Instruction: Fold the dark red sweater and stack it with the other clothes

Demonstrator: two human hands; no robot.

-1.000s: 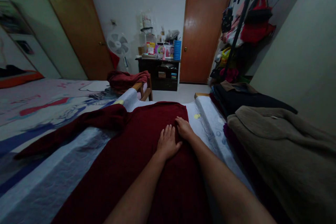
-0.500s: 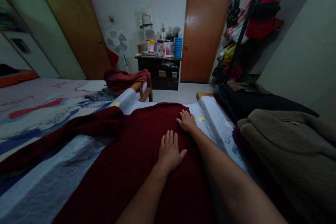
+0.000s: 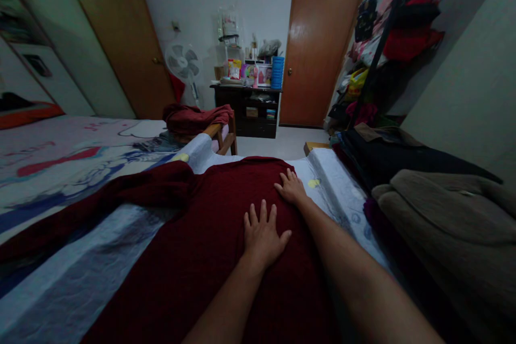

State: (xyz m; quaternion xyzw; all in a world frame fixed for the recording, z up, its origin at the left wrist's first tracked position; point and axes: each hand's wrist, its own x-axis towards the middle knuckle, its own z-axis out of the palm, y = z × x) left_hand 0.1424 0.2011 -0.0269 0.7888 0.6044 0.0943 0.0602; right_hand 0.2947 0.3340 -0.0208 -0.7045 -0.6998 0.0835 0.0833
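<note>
A dark red garment (image 3: 193, 258) lies spread over the light grey-blue bed cover (image 3: 100, 252), one sleeve stretched out to the left. My left hand (image 3: 264, 236) rests palm down on the middle of the garment with its fingers spread. Farther up and to the right, my right hand (image 3: 291, 187) lies flat near the garment's right edge, fingers apart. Neither hand grips the cloth. The garment's near end runs out of the picture at the bottom.
Folded clothes, with a grey-brown coat (image 3: 443, 215) among them, are piled at the right. A reddish cloth (image 3: 197, 120) hangs on a wooden rail at the bed's far left. Beyond stand a fan (image 3: 183, 62) and a dark cabinet (image 3: 245, 113).
The fingers of my left hand have spread wider on the garment. My right hand stays near the garment's right edge. The view has shifted slightly, moving the room a little to the right.
</note>
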